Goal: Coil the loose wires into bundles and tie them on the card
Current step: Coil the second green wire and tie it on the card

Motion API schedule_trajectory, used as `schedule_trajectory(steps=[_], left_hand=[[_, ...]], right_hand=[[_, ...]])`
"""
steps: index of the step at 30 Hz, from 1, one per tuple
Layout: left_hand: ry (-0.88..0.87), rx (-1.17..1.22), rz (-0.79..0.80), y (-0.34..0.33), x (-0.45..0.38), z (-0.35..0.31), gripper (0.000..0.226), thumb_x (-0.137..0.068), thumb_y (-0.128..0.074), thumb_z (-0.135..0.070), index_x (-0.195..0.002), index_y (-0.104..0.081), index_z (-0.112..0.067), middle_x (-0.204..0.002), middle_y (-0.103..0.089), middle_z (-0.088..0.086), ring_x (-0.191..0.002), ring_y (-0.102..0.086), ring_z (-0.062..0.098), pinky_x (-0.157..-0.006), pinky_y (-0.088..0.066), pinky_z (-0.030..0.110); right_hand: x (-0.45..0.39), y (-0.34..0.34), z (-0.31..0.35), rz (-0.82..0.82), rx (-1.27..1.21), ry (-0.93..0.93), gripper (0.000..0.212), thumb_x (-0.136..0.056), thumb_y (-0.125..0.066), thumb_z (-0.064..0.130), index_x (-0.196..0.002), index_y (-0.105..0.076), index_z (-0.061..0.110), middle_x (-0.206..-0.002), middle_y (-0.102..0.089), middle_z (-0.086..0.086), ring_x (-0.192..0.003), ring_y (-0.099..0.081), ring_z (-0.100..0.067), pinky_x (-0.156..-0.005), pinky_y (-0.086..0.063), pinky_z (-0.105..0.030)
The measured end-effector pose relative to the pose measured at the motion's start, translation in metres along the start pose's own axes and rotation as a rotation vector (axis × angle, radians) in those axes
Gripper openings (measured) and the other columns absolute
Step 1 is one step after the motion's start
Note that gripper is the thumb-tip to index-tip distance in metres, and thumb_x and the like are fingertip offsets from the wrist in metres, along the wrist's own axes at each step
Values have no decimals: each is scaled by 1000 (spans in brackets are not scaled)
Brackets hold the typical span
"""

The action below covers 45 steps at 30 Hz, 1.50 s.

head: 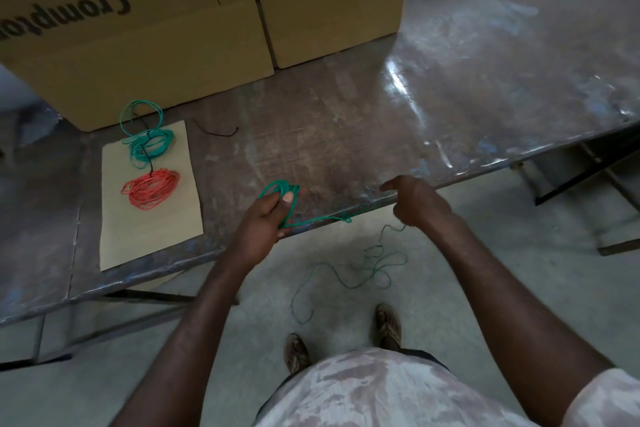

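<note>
A beige card [152, 236] lies at the left of the metal table [346, 135]. On it sit a green wire bundle [150, 146] and a red wire bundle [152, 189], joined by a black tie. My left hand [266, 218] grips a small coil of green wire [282, 191] at the table's front edge. The same wire runs right to my right hand [415, 201], which pinches it. The loose green wire tail [346, 277] hangs down and trails over the floor.
Two large cardboard boxes [173, 28] stand at the back of the table. A short black tie wire [214, 130] lies right of the card. My feet in sandals [388, 326] stand on the concrete floor. Metal frame legs [588, 180] show at right.
</note>
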<state>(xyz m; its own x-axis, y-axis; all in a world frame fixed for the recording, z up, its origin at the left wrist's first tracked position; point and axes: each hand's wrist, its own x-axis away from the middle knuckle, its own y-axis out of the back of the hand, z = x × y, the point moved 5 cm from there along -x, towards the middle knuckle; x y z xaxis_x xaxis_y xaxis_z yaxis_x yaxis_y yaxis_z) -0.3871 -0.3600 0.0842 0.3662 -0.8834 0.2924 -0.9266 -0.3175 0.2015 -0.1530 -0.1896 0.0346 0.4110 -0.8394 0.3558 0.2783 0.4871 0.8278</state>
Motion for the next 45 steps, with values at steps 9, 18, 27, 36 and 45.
schedule_trajectory(steps=[9, 18, 27, 36, 45], left_hand=[[-110, 120, 106, -24, -13, -24, 34, -115, -45, -33, -128, -74, -21, -60, -39, -6, -49, -29, 9, -45, -26, 20], [-123, 442, 9, 7, -18, -42, 46, -115, -38, -31, -139, -64, -1, -63, -49, -9, -48, -30, 4, -43, -18, 21], [-145, 519, 15, 17, -18, -48, 49, -115, -36, -32, -140, -63, 0, -64, -31, -1, -46, -25, 5, -43, -15, 23], [-125, 545, -83, 33, -25, -36, 45, -115, -39, -32, -133, -69, -3, -82, -47, 2, -50, -30, 4, -42, -19, 21], [93, 364, 89, 6, -22, -15, 47, -114, -39, -37, -112, -81, -17, -56, -26, -5, -43, -18, 5, -41, -14, 20]], right_hand=[[49, -35, 85, 521, -747, 443, 55, -85, -80, -3, -136, -67, 12, -137, -70, 0, -132, -63, -16, -115, -47, -35], [35, -49, 56, 174, -839, 157, 8, -93, -73, 2, -98, -68, -3, -84, -73, -15, -64, -66, -21, -71, -60, -41], [15, -43, 16, -118, -613, 60, 7, -95, -76, 16, -92, -78, 10, -75, -73, -9, -67, -72, -23, -68, -61, -42], [19, -46, 29, 77, -539, 338, 24, -104, -59, 10, -120, -68, 25, -97, -63, -14, -70, -59, -19, -67, -53, -40], [10, 14, 50, -160, -546, 410, 28, -112, -45, 32, -100, -69, 21, -75, -71, 9, -62, -59, -3, -63, -50, -29]])
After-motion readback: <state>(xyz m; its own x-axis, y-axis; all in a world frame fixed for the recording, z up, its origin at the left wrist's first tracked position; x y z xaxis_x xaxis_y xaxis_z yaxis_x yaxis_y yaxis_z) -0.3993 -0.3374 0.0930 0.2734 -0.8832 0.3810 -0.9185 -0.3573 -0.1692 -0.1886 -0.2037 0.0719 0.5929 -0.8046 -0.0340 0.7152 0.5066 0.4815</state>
